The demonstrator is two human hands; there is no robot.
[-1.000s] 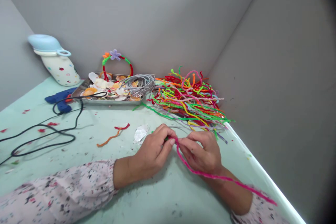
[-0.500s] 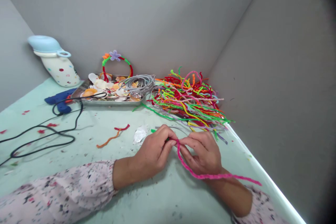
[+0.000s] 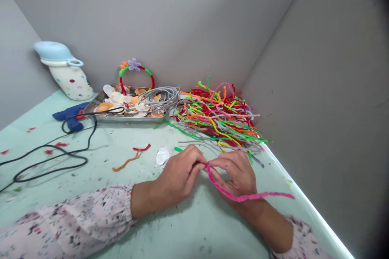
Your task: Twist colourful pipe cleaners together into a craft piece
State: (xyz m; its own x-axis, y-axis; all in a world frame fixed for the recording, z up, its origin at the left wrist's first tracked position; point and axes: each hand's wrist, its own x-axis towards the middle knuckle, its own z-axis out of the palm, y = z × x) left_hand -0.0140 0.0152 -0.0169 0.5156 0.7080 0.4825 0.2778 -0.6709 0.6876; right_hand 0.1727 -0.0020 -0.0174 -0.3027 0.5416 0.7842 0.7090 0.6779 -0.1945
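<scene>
A bright pink pipe cleaner point(image 3: 240, 198) runs from the fingertips in a bend, its free end trailing right across my right wrist. My left hand point(image 3: 182, 172) pinches one end of it between thumb and forefinger. Close beside, my right hand point(image 3: 235, 172) is closed with thumb and forefinger on the same spot. A green tip point(image 3: 178, 149) shows behind my left hand; what it belongs to is hidden. Thin grey wire point(image 3: 194, 143) lies on the table behind both hands.
A heap of coloured pipe cleaners point(image 3: 219, 113) lies at the back. Left of it stand a metal tray point(image 3: 130, 119) of shells, a wire coil point(image 3: 164, 98), a pipe-cleaner hoop point(image 3: 152, 81), a blue glue gun point(image 3: 71, 115) with black cord point(image 3: 67, 153), and a bottle point(image 3: 69, 79).
The pink pipe cleaner's free end has swung up and slightly left. Both hands stay nearly in place, still pinching it.
</scene>
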